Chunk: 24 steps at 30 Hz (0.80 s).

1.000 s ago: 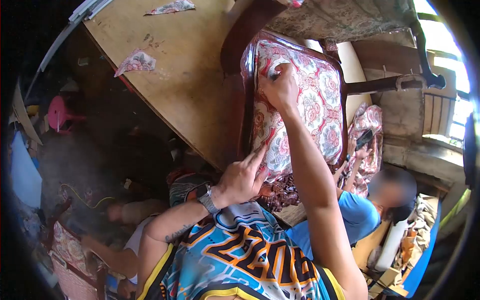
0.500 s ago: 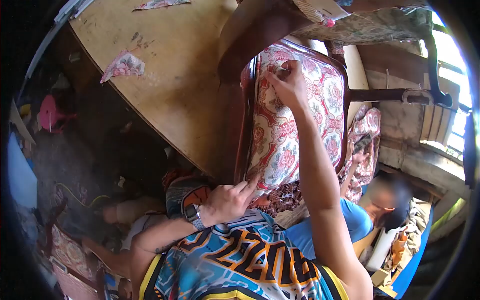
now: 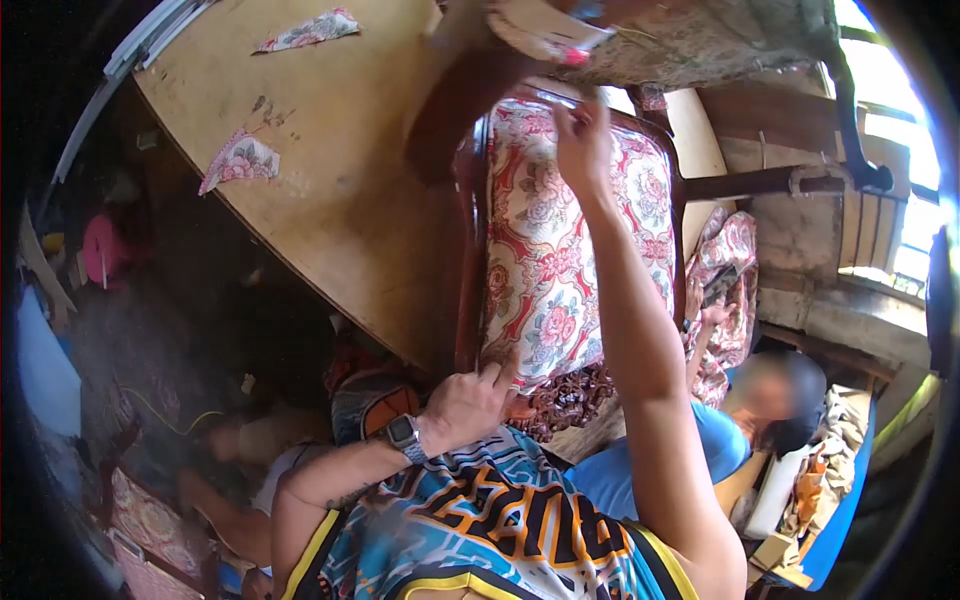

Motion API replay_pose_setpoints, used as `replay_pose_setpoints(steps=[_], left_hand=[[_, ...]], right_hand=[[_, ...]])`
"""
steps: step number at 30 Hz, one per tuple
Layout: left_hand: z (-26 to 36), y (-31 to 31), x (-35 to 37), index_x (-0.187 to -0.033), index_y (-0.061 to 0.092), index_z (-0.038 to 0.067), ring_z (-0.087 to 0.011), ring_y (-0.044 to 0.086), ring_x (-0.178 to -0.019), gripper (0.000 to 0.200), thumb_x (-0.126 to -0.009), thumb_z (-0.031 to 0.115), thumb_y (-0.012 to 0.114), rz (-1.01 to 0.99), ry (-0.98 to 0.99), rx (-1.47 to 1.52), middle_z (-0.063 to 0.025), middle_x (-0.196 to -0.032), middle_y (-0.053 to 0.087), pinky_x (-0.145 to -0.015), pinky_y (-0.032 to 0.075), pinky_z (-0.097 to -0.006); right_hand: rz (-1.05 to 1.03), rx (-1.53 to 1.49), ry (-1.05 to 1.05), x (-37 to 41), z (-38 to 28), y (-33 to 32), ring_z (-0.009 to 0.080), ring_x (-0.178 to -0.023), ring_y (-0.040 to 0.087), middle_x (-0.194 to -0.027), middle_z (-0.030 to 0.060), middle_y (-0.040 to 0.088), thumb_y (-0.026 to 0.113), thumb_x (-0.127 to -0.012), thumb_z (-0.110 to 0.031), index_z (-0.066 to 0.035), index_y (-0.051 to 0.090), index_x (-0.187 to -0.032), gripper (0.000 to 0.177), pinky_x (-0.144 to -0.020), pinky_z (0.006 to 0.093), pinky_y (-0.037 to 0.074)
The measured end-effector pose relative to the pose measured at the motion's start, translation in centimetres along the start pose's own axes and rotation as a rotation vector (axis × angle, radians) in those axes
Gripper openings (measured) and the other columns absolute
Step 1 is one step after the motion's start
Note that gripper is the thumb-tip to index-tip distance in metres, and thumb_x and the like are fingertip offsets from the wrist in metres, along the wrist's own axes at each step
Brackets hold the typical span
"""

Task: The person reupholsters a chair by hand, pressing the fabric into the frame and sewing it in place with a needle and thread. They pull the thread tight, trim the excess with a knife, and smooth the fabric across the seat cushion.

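Observation:
A cushioned chair part [image 3: 555, 250], covered in red-and-white floral fabric, lies in a dark wooden frame. My left hand [image 3: 465, 410], with a watch on its wrist, rests at the near left corner, with some fingers stretched onto the fabric edge and others bent. Over the cushion's far part is my right hand [image 3: 585, 145], thumb and forefinger apart; its fingertips are blurred and nothing shows between them. Close beyond it hangs a dark curved wooden piece [image 3: 450, 110], also blurred.
Floral fabric scraps [image 3: 245, 162] lie on the wooden tabletop [image 3: 330, 230]. At the right, a person in blue [image 3: 715, 440] has hands by a floral cloth [image 3: 735, 300]. Another person's leg [image 3: 225, 510] shows lower left. A pink stool [image 3: 103, 250] stands at the left.
My right hand has moved farther up the view, towards the cushion's far edge. My left hand remains at the near corner. The view has shifted slightly.

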<state>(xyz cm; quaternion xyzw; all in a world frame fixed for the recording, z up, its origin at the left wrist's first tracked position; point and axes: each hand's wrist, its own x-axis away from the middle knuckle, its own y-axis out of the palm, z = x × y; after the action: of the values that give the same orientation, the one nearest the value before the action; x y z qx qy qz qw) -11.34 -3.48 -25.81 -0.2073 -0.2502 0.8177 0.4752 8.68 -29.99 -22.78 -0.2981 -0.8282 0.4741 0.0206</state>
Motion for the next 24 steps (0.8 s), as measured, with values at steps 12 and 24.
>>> replay_pose_setpoints(steps=[12,24], left_hand=[[1.1,-0.9,-0.7,-0.136,0.041,-0.006,-0.0294,0.063,-0.060,0.057,-0.090,0.023,0.056,0.019,-0.011,-0.021,-0.0160,-0.078,0.058,-0.053,0.053,-0.0377],[0.5,-0.3,-0.3,-0.135,0.043,-0.007,-0.0322,0.066,-0.075,0.059,-0.085,0.018,0.063,0.166,-0.002,0.165,-0.0205,-0.095,0.065,-0.063,0.054,-0.0379]], right_hand=[[-0.146,0.300,-0.263,9.3,-1.6,0.3,0.0347,-0.085,0.059,-0.086,0.0157,0.064,0.062,-0.088,-0.027,-0.006,0.053,-0.100,0.026,-0.082,0.0477,0.040],[-0.255,0.061,-0.017,7.5,1.0,-3.3,0.0324,-0.085,0.063,-0.088,0.0199,0.065,0.076,-0.076,-0.043,0.000,0.052,-0.104,0.057,-0.079,0.0424,0.047]])
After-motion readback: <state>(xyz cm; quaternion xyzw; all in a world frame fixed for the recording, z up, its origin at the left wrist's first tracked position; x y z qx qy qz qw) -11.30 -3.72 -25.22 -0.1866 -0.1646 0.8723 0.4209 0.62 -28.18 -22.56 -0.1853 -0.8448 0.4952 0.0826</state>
